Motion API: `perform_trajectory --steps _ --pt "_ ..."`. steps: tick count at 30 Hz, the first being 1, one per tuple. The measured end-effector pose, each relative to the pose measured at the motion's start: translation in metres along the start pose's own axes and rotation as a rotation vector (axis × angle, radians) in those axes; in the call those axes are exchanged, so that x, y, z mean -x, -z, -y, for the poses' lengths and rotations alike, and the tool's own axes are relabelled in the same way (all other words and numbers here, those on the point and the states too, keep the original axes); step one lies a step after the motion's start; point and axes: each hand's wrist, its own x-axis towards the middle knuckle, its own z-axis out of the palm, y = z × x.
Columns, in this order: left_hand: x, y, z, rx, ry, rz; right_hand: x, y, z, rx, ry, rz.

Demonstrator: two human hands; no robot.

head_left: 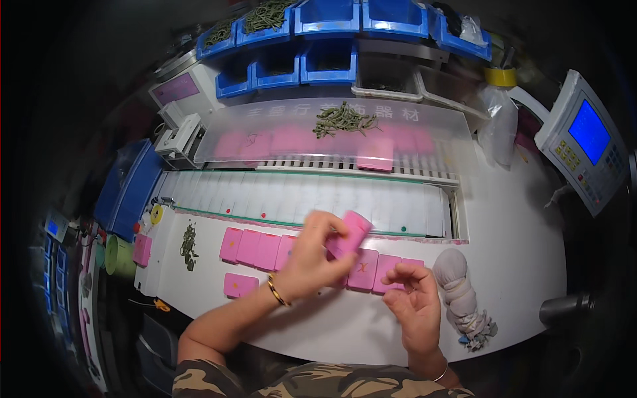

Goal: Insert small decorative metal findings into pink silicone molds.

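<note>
My left hand (308,255), wearing a gold bracelet, grips a pink rubber mould (358,229) between thumb and fingers, raised and tilted above the white table. Below it runs a row of similar pink moulds (249,247), some with small markings; my left hand and forearm hide part of it. At the row's right end, my right hand (417,298) hovers with curled fingers and the thumb apart from them. Nothing shows between them. A single pink mould (240,285) lies in front of the row, left of my left forearm.
Beyond the row are a long white panel with green edges (312,196) and a clear cover (285,126) bearing green strands (342,121). Blue bins (325,16) stand behind. A rolled grey cloth bundle (458,292) and a control panel (584,139) are at right; green scraps (190,247) lie left.
</note>
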Motion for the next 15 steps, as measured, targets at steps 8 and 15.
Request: perform_trajectory --steps 8,15 --pt "-0.006 0.114 0.117 -0.596 0.23 -0.39 0.001 0.0 0.003 -0.066 -0.088 0.039" --pt "-0.033 0.109 0.148 -0.583 0.159 -0.392 0.002 0.005 0.004 0.033 -0.048 0.056"
